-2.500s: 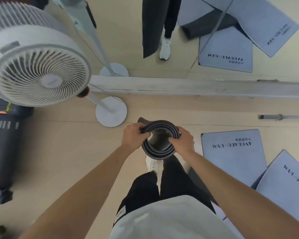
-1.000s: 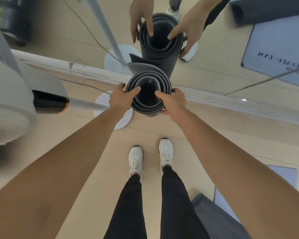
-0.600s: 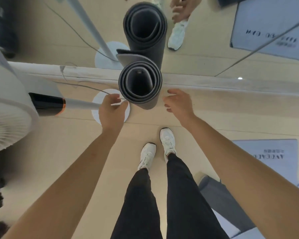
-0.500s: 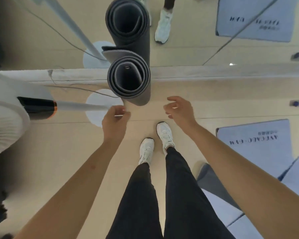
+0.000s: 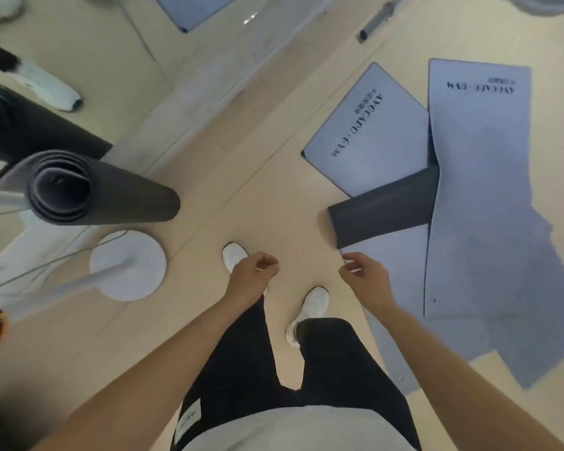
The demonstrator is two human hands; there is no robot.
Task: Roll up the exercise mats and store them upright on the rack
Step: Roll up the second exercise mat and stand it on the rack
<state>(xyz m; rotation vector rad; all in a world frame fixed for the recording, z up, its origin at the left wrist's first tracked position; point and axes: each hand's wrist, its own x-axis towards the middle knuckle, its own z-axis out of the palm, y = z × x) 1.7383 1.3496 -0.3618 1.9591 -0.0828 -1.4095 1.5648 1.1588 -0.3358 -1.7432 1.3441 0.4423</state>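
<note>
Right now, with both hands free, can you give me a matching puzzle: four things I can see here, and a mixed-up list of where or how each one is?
Things:
1. rolled mat
2. fan base
3. lettered mat
4. left hand

States:
A. spread out flat, pale blue
B. holds nothing, fingers loosely curled
C. stands on end by the mirror
D. white round disc on the floor

Pairs: 1-C, 2-D, 3-A, 4-B.
</note>
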